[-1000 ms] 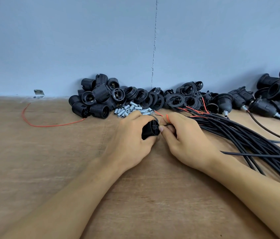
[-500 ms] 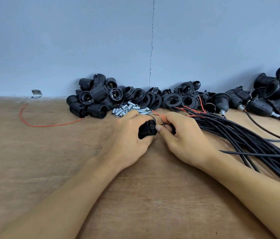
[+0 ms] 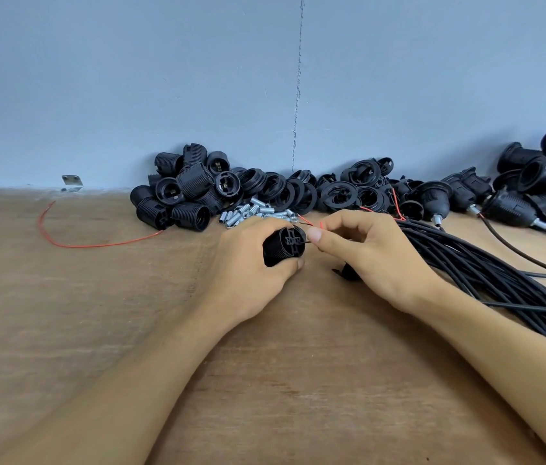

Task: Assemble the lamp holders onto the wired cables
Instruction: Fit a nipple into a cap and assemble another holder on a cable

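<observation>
Left hand (image 3: 248,266) grips a holder (image 3: 281,246); right hand (image 3: 374,256), at its 3 o'clock, pinches a wire (image 3: 308,242). Cables (image 3: 486,263) crowd 4 o'clock; the wall (image 3: 197,78) is at 12.

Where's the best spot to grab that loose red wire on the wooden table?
Probably pinch the thin loose red wire from above at its straight middle stretch: it lies flat on the bare wooden table there, while its right end meets the pile of black ribbed lamp holders.
</observation>
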### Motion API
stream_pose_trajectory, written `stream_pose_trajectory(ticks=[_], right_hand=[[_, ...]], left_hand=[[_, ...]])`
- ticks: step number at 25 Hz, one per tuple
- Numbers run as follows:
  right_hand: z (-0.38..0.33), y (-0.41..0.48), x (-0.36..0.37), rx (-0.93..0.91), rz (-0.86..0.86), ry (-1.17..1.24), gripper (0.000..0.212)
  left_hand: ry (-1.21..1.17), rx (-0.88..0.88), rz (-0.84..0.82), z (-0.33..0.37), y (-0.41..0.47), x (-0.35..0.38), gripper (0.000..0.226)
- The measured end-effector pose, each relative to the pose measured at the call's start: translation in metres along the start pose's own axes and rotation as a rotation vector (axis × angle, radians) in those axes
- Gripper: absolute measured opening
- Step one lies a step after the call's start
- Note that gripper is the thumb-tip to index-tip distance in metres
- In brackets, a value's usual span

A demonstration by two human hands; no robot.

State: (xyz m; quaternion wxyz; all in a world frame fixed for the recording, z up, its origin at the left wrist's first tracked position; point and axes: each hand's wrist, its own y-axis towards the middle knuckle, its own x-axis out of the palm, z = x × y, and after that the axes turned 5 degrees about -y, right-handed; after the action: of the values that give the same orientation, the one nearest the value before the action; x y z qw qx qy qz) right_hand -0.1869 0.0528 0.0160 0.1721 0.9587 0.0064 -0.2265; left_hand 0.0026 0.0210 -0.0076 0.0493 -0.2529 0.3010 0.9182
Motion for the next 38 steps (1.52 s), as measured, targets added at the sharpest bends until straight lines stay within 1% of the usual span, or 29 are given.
stream_pose_trajectory(ticks=[3,5,7,10,16,18,21,23,26,30,33,38], right_hand=[[-0.002,0.004,-0.01,0.035,-0.116,0.006,0.011],[-0.001,0.007,-0.016,0.055,-0.181,-0.005,0.015],[-0.001,0.009,-0.019,0.081,-0.198,0.043,0.014],[0.003,0.009,-0.019,0.126,-0.244,0.125,0.022],[0.007,0.01,-0.021,0.177,-0.294,0.23,0.026],[0.006,0.009,-0.021,0.189,-0.288,0.265,0.028],[0.002,0.009,-0.017,0.16,-0.267,0.173,0.028],[-0.001,0.009,-0.014,0.139,-0.227,0.107,0.026],[-0.002,0.009,-0.009,0.144,-0.143,0.083,0.021],[-0.002,0.006,-0.003,0.135,-0.064,0.053,0.019],[-0.003,0.005,0.0,0.082,-0.019,-0.032,0.016],[-0.003,0.002,0.004,0.009,0.034,-0.158,0.019]], left_hand=[[-0.008,0.002,-0.016,-0.001,0.0,0.0,0.033],[-0.002,0.0,-0.02,0.0,0.0,0.0,0.035],[0.003,-0.001,-0.023,0.001,-0.001,0.0,0.037],[0.004,0.016,-0.023,0.002,-0.001,-0.001,0.037],[0.02,0.034,-0.028,0.001,-0.002,0.0,0.039],[0.026,0.044,-0.025,0.0,-0.001,0.0,0.04],[0.015,0.056,-0.029,-0.001,0.0,0.001,0.042],[0.013,0.064,-0.038,0.0,0.0,0.001,0.042],[0.022,0.071,-0.039,-0.001,0.0,0.0,0.043],[0.114,0.102,-0.007,-0.002,0.0,0.002,0.039],[0.163,0.13,0.012,-0.002,-0.001,0.004,0.038],[0.166,0.141,0.027,-0.002,0.0,0.005,0.034]])
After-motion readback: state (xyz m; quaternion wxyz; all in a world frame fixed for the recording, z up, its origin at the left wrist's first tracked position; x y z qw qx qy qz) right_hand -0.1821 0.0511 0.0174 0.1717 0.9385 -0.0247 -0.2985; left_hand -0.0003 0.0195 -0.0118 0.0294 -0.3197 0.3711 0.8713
